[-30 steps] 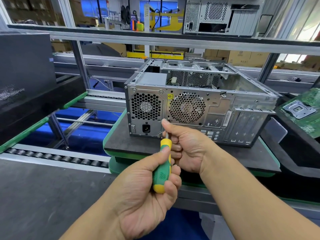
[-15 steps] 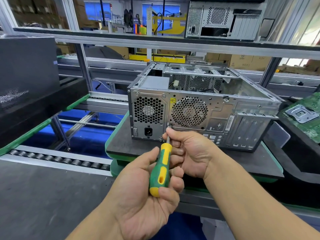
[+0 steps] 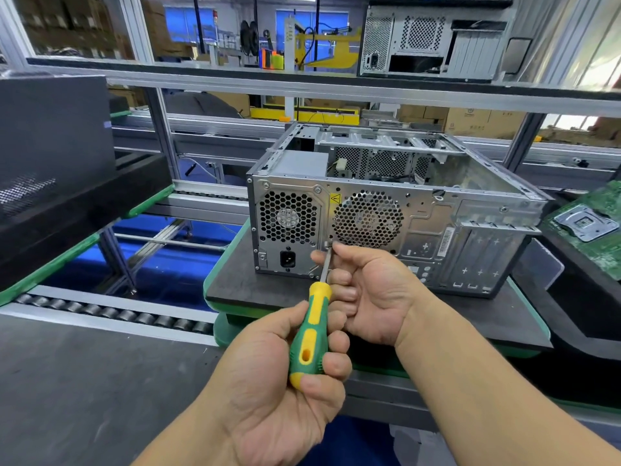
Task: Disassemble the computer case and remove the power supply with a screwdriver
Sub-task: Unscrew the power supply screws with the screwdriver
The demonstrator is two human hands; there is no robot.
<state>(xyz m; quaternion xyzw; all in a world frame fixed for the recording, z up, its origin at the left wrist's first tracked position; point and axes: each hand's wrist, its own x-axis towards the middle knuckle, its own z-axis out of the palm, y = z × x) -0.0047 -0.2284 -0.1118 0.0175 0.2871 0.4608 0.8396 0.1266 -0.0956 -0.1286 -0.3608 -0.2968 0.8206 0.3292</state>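
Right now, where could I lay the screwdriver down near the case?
Bare dark pad left of the computer case, and the grey bench below the rollers. Crowded on the right: a green circuit board sits close beside the case.

Single head-worn wide-angle view, looking forward and down from above the person's forearms. Close range: open silver metal computer case sits centre frame, rear panel facing the lens. Grey metal shelf rail crosses at 12 o'clock. No second view.
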